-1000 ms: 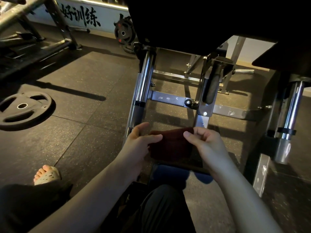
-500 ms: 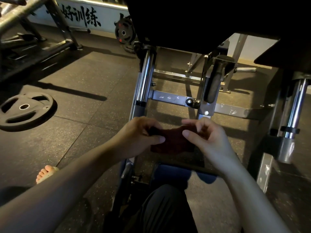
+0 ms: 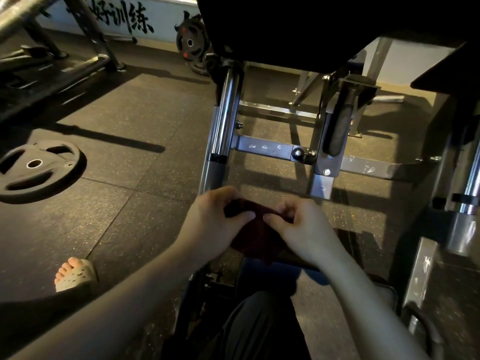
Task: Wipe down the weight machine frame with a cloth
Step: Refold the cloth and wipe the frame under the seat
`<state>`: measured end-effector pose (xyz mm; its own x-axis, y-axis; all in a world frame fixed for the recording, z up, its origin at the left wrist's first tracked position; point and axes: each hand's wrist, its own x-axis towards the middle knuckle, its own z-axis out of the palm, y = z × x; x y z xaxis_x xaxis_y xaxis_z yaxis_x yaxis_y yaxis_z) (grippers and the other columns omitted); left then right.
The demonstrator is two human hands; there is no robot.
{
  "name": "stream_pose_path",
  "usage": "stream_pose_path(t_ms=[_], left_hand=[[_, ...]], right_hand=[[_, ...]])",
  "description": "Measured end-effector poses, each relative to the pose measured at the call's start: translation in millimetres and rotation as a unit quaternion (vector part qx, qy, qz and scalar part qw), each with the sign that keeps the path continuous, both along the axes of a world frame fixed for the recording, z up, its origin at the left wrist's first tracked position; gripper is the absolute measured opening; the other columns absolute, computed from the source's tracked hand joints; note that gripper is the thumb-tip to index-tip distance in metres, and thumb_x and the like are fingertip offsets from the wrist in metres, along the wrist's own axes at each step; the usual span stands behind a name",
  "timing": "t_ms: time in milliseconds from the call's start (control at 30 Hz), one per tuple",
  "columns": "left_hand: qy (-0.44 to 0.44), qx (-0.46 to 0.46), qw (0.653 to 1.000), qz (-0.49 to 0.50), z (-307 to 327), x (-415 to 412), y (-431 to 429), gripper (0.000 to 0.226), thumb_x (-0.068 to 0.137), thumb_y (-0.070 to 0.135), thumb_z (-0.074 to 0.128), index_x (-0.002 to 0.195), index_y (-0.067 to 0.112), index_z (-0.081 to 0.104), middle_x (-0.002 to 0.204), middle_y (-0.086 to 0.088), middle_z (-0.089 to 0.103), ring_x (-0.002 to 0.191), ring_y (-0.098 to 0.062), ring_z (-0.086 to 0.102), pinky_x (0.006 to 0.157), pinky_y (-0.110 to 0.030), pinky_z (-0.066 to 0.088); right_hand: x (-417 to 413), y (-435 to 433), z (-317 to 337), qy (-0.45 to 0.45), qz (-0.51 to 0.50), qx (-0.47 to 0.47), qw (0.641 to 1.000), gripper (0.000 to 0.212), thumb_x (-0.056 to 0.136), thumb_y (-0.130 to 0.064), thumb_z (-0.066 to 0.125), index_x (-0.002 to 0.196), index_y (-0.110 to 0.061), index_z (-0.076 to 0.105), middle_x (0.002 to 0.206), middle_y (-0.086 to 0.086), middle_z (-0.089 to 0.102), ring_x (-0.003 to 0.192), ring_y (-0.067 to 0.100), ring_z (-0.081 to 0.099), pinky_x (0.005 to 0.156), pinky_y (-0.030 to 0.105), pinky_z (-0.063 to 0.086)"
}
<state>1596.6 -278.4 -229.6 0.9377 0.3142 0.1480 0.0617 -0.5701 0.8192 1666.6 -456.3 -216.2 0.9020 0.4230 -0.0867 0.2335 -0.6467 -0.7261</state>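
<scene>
A dark red cloth [image 3: 255, 236] hangs bunched between my two hands, low in front of the weight machine frame [image 3: 265, 148]. My left hand [image 3: 211, 224] pinches its upper left edge with thumb and curled fingers. My right hand [image 3: 302, 229] pinches the upper right edge close beside it. The frame's chrome left post [image 3: 226, 113] rises just beyond my left hand. A grey crossbar with bolts runs right to a black padded handle [image 3: 340, 120]. A large black pad [image 3: 298, 27] overhangs the top.
A black weight plate [image 3: 39, 168] lies flat on the rubber floor at left. More plates [image 3: 191, 44] lean against the far wall. Another rack [image 3: 59, 35] stands at top left. A second chrome post [image 3: 470, 185] is at right. My sandalled foot [image 3: 76, 274] shows at lower left.
My hands have come closer together, gathering the spread cloth into a bunch. The cloth now hangs lower between them. The view has shifted slightly.
</scene>
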Motion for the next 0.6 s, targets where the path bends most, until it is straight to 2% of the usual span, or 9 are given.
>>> stream_pose_path(t_ms=[67, 133, 167, 267, 333, 400, 500, 600], left_hand=[[-0.041, 0.024, 0.998, 0.042, -11, -1, -14, 0.013, 0.081, 0.030, 0.082, 0.086, 0.030, 0.070, 0.077, 0.016, 0.067, 0.078, 0.002, 0.063, 0.065, -0.012, 0.044], [-0.072, 0.011, 0.996, 0.057, -21, -2, -27, 0.014, 0.081, 0.028, 0.083, 0.090, 0.030, 0.071, 0.081, 0.016, 0.066, 0.082, -0.001, 0.062, 0.069, -0.012, 0.043], [-0.081, -0.001, 0.995, 0.056, -25, -2, -32, 0.016, 0.082, 0.027, 0.083, 0.094, 0.029, 0.073, 0.085, 0.016, 0.065, 0.084, -0.001, 0.062, 0.073, -0.013, 0.046], [-0.093, 0.015, 0.995, 0.023, -38, -1, -39, 0.032, 0.085, 0.029, 0.081, 0.116, 0.030, 0.073, 0.101, 0.020, 0.061, 0.098, 0.003, 0.059, 0.083, -0.012, 0.048], [-0.087, 0.051, 0.995, -0.011, -42, 1, -38, 0.043, 0.090, 0.031, 0.076, 0.132, 0.027, 0.066, 0.115, 0.018, 0.057, 0.110, 0.004, 0.053, 0.091, -0.010, 0.043], [-0.087, 0.078, 0.992, -0.055, -45, 3, -36, 0.045, 0.096, 0.030, 0.067, 0.140, 0.025, 0.060, 0.124, 0.016, 0.052, 0.120, 0.001, 0.047, 0.099, -0.012, 0.038], [-0.082, 0.092, 0.985, -0.124, -44, 8, -26, 0.040, 0.097, 0.023, 0.059, 0.136, 0.027, 0.064, 0.127, 0.020, 0.052, 0.125, -0.001, 0.047, 0.104, -0.011, 0.035], [-0.094, 0.069, 0.992, -0.054, -44, 18, -10, 0.032, 0.094, 0.029, 0.067, 0.126, 0.027, 0.071, 0.119, 0.019, 0.060, 0.115, -0.003, 0.058, 0.095, -0.018, 0.046]], right_hand=[[-1, 9, -7, -0.029, -0.070, -0.025, 0.997, 0.015, 0.093, -0.037, 0.070, 0.084, -0.028, 0.062, 0.075, -0.007, 0.065, 0.067, 0.000, 0.060, 0.056, 0.016, 0.039], [-1, 16, -15, -0.046, -0.113, -0.002, 0.992, 0.016, 0.092, -0.034, 0.070, 0.082, -0.025, 0.063, 0.073, -0.008, 0.063, 0.067, 0.001, 0.059, 0.055, 0.016, 0.037], [0, 17, -19, -0.042, -0.123, 0.025, 0.991, 0.016, 0.093, -0.031, 0.070, 0.081, -0.023, 0.064, 0.072, -0.006, 0.064, 0.066, 0.004, 0.061, 0.055, 0.017, 0.040], [5, 15, -30, 0.062, -0.159, 0.178, 0.969, 0.015, 0.096, -0.021, 0.067, 0.083, -0.015, 0.070, 0.073, 0.003, 0.070, 0.071, 0.012, 0.071, 0.062, 0.025, 0.058], [7, 13, -31, 0.142, -0.181, 0.269, 0.935, 0.014, 0.097, -0.022, 0.066, 0.091, -0.013, 0.074, 0.080, 0.003, 0.074, 0.080, 0.010, 0.073, 0.069, 0.024, 0.059], [10, 10, -32, 0.195, -0.181, 0.319, 0.910, 0.020, 0.094, -0.030, 0.070, 0.099, -0.012, 0.076, 0.089, 0.002, 0.077, 0.087, 0.012, 0.075, 0.076, 0.028, 0.060], [15, 5, -36, 0.204, -0.157, 0.320, 0.912, 0.025, 0.090, -0.026, 0.073, 0.108, -0.009, 0.075, 0.099, 0.006, 0.077, 0.098, 0.019, 0.074, 0.093, 0.040, 0.058], [22, -1, -40, 0.235, -0.152, 0.339, 0.898, 0.027, 0.094, -0.015, 0.067, 0.120, -0.009, 0.070, 0.107, 0.008, 0.077, 0.103, 0.022, 0.073, 0.102, 0.048, 0.054]])
